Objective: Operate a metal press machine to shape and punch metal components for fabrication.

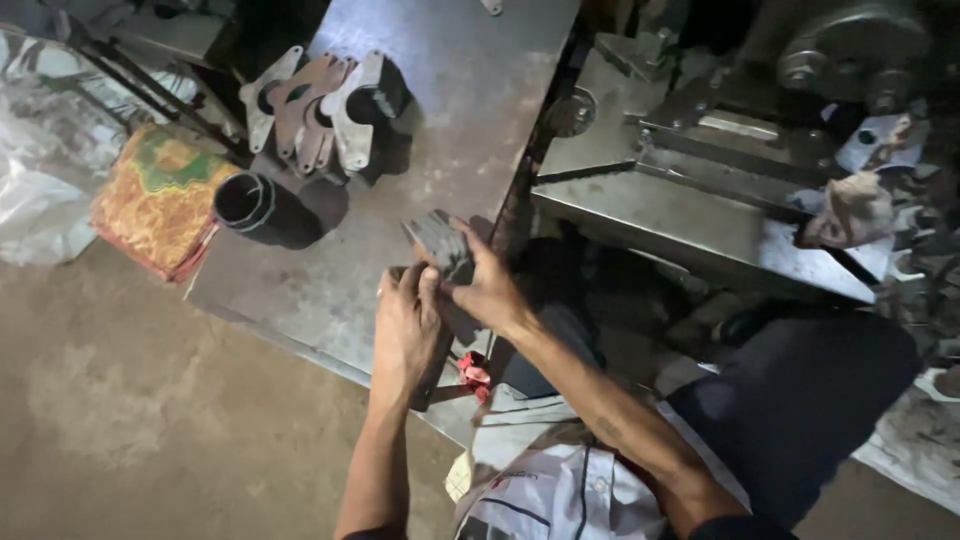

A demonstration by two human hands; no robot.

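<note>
Grey metal plates [440, 243], gathered into a small stack, sit over the near edge of the steel table [450, 110], pinched by the right hand [487, 290] with its thumb on top, while the left hand [408, 325] closes its fingers against the stack's lower end. Farther back on the table lies a pile of flat cut-out plates [318, 110] with a black ring [262, 208] just in front, a patterned cloth [160, 197] hangs off its left edge, and a machine [720, 170] stands to the right.
</note>
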